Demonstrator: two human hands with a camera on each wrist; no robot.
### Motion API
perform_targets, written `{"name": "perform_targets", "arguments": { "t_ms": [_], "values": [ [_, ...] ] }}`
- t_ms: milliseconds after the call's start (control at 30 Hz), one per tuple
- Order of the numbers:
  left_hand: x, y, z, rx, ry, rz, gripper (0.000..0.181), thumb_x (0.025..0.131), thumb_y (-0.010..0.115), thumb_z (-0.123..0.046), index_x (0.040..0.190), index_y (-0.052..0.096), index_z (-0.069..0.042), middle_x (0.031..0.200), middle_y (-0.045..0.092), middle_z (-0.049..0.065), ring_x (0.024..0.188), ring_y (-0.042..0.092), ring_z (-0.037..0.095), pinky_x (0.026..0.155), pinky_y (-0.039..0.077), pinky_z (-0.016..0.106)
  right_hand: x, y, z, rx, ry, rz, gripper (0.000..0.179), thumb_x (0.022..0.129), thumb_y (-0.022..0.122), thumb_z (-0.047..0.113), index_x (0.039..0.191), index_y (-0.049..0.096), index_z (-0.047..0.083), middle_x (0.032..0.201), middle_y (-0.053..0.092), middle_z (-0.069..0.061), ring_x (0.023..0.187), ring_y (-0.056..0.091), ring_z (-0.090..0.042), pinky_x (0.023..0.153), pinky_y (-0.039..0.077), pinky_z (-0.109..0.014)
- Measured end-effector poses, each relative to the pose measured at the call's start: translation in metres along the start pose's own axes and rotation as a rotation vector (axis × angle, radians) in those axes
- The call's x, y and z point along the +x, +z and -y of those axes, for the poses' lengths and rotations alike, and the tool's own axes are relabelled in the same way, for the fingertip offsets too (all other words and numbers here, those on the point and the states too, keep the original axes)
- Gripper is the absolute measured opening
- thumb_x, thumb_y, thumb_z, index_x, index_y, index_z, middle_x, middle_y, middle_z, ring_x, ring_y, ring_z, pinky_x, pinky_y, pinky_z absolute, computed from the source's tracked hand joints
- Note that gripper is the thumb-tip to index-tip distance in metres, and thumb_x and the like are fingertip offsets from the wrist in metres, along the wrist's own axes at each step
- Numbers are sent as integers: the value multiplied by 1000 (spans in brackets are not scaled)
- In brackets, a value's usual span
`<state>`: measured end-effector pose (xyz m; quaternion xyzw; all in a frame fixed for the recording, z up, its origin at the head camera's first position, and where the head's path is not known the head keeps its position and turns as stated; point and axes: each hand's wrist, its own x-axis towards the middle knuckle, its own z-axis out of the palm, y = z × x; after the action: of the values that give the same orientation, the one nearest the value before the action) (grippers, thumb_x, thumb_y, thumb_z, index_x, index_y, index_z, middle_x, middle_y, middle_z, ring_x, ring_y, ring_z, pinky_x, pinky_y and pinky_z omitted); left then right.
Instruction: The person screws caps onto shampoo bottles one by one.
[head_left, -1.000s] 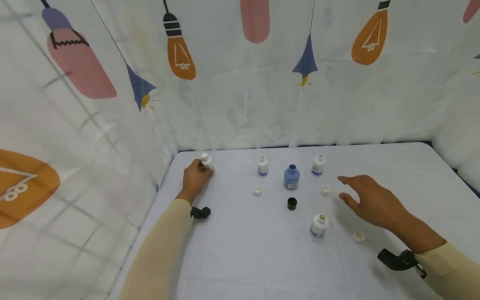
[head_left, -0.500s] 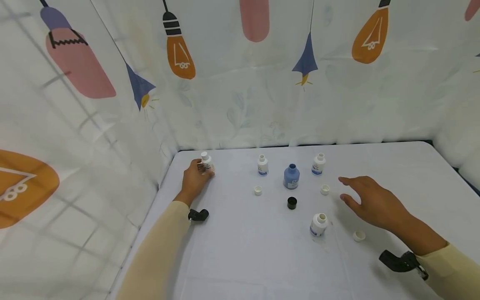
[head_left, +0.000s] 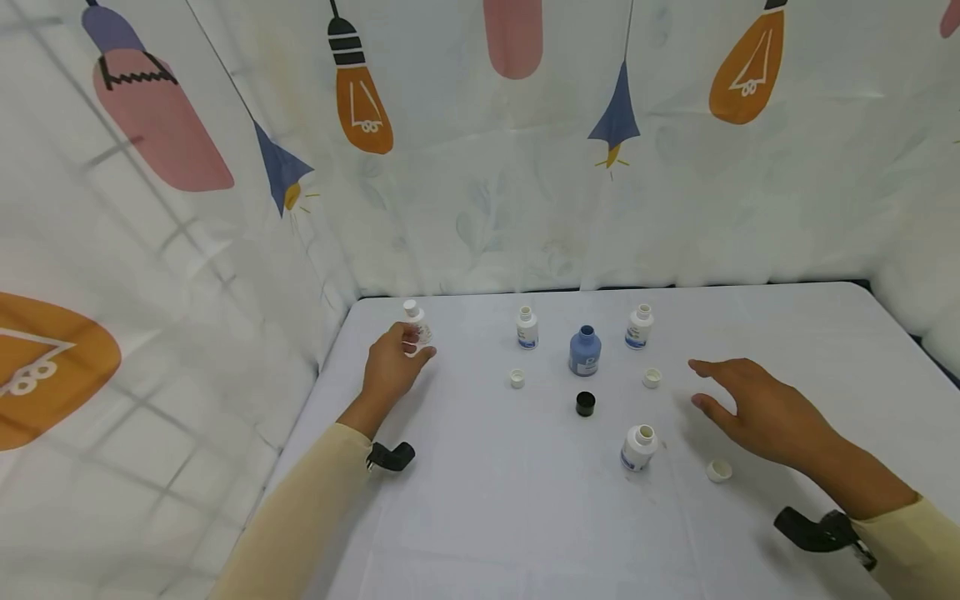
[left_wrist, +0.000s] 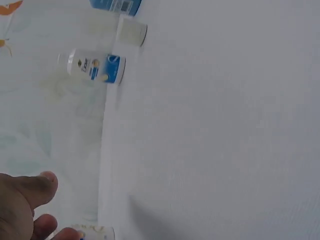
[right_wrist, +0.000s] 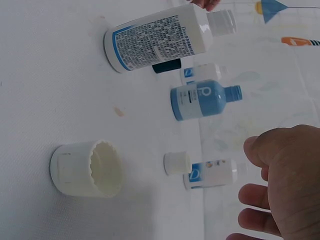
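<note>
At the table's far left, a capped white bottle [head_left: 412,310] stands upright, partly hidden by my left hand [head_left: 388,367]. The thumb is apart from the bottle, and the loosely bent fingers are right beside it. My right hand [head_left: 776,417] hovers over the right side, fingers relaxed and holding nothing. Nearest to it are a loose white cap [head_left: 718,471], another white cap [head_left: 652,378] and an uncapped white bottle [head_left: 639,448]. The blue bottle [head_left: 585,352], also uncapped, stands mid-table behind a black cap [head_left: 585,404].
Two more uncapped white bottles stand towards the back, a left one [head_left: 527,328] and a right one [head_left: 639,327]. A small white cap [head_left: 517,378] lies before the left one. Printed cloth walls [head_left: 480,200] enclose the white-covered table [head_left: 480,500] at the back and sides.
My left thumb has come away from the capped bottle, and the left hand has drawn slightly back towards me. The right hand has shifted slightly right.
</note>
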<state>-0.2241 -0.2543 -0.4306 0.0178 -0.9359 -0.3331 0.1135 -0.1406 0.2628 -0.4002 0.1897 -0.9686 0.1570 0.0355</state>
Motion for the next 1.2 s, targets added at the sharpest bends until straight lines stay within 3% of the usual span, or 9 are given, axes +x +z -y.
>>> {"name": "perform_targets", "arguments": {
  "t_ms": [100, 267, 533, 767, 1200],
  "values": [
    [-11, 3, -15, -25, 86, 37, 45, 92, 80, -22, 128, 60, -3, 117, 67, 12, 104, 66, 28, 87, 55, 43, -1, 0, -2, 10, 14, 20, 55, 97, 72, 28, 146, 55, 9, 134, 58, -25, 123, 54, -44, 80, 53, -62],
    [-28, 11, -35, -54, 171, 95, 43, 92, 81, -21, 126, 63, -2, 115, 69, 9, 99, 67, 21, 87, 54, 40, -5, 1, -4, 27, 41, 74, 56, 98, 70, 33, 147, 54, 10, 137, 57, -24, 124, 54, -44, 84, 52, -63],
    [-49, 25, -60, -86, 302, 146, 39, 90, 82, -20, 123, 65, -7, 113, 69, 2, 98, 66, 14, 86, 54, 35, -13, 4, -11, 64, 33, 79, 56, 98, 72, 36, 146, 55, 11, 136, 59, -22, 100, 67, -34, 73, 57, -51],
    [-66, 42, -77, -140, 388, 254, 42, 90, 83, -18, 125, 65, -5, 116, 70, 4, 102, 66, 11, 85, 55, 33, -19, 10, -16, 93, 35, 96, 58, 94, 76, 38, 142, 59, 12, 135, 61, -19, 96, 67, -29, 67, 56, -42],
    [-88, 66, -101, -258, 486, 468, 45, 92, 80, -15, 132, 60, -6, 126, 68, 7, 111, 64, 11, 88, 53, 25, -32, 14, -19, 139, 65, 155, 78, 80, 76, 68, 139, 63, 18, 131, 63, -10, 97, 63, -23, 68, 52, -36]
  ]
}}
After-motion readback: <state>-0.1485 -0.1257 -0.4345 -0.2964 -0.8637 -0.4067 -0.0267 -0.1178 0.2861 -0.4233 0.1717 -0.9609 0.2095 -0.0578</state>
